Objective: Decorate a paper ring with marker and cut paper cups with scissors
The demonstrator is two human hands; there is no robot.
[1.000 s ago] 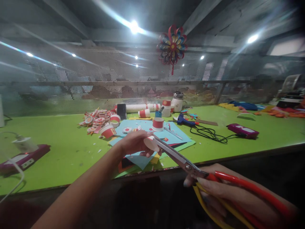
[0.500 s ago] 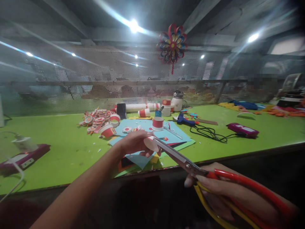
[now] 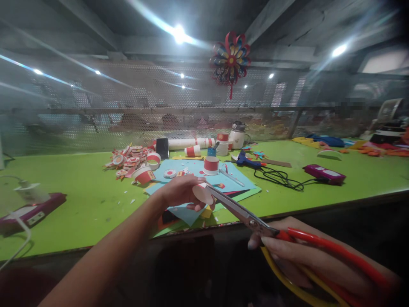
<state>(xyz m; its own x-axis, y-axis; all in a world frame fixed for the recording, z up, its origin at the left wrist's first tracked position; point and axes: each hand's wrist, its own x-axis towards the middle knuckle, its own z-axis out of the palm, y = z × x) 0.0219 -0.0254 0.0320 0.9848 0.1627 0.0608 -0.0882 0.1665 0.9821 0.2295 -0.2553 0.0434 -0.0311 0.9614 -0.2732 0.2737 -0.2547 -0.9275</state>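
Note:
My left hand [image 3: 182, 191] pinches a round white paper disc [image 3: 203, 193] over the near edge of the table. Against the disc's right edge lie the blades of a large pair of scissors [image 3: 239, 209] with red and yellow handles. My right hand [image 3: 287, 245] is wrapped round those handles at the lower right. Beneath the left hand are sheets of coloured paper [image 3: 188, 213]. Just beyond it, a red and white paper cup [image 3: 211, 165] and a small white ring-shaped piece [image 3: 170, 173] rest on light blue paper.
Paper cut-outs [image 3: 129, 160] are heaped at the left, by a black phone [image 3: 162, 148]. To the right lie a blue glue gun [image 3: 247, 160] with its black cord and a purple power strip [image 3: 324, 174]. Another power strip [image 3: 33, 211] sits far left. A bottle [image 3: 237, 135] stands behind.
Almost nothing differs. The scissors' yellow handle has shifted slightly, while the disc and both hands stay in nearly the same place.

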